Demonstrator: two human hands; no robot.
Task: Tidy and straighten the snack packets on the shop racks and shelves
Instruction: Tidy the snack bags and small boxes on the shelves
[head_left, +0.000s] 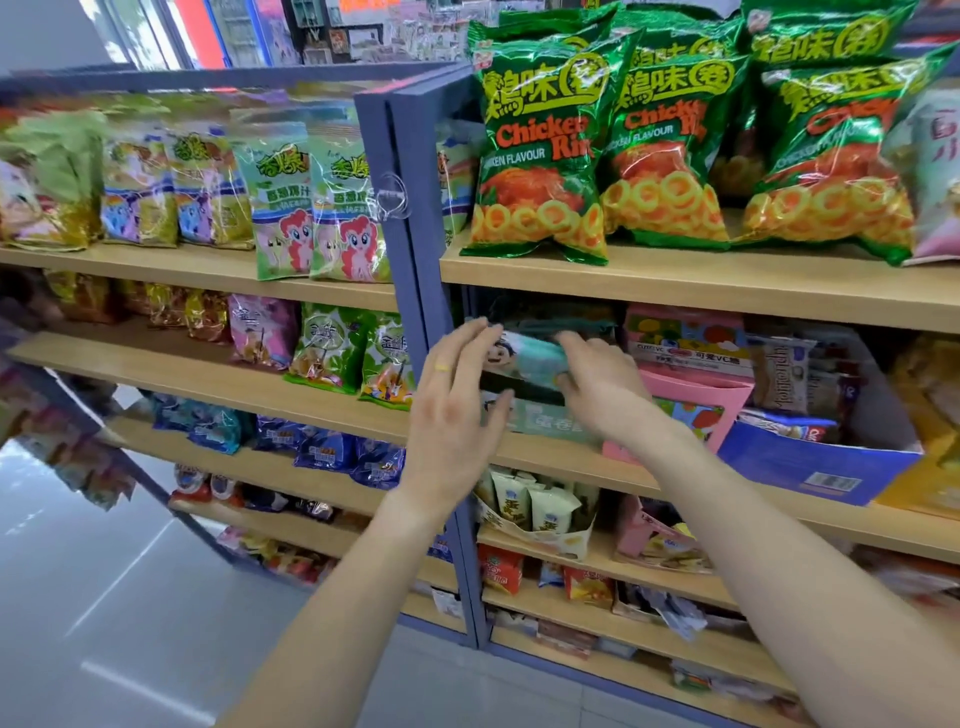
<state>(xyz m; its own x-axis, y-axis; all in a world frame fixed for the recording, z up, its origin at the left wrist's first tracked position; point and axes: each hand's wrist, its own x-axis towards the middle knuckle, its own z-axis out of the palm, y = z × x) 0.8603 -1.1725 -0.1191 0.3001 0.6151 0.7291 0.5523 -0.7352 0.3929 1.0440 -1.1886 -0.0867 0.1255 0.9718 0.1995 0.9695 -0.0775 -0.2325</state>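
Both hands reaching into the second wooden shelf (571, 457), right hand (597, 387) gripping a pale teal cartoon-printed snack packet (524, 358) beside a pink cardboard display box (722, 395), left hand (457, 400) lying loose with straight fingers touching the packet's left edge, green foil chicken ring bags (540, 150) standing above.

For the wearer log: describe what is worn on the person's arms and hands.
Both forearms are bare, with no sleeves, gloves or watch in view. The left hand wears a thin yellow ring on one finger. The right hand shows no ring or other marking.
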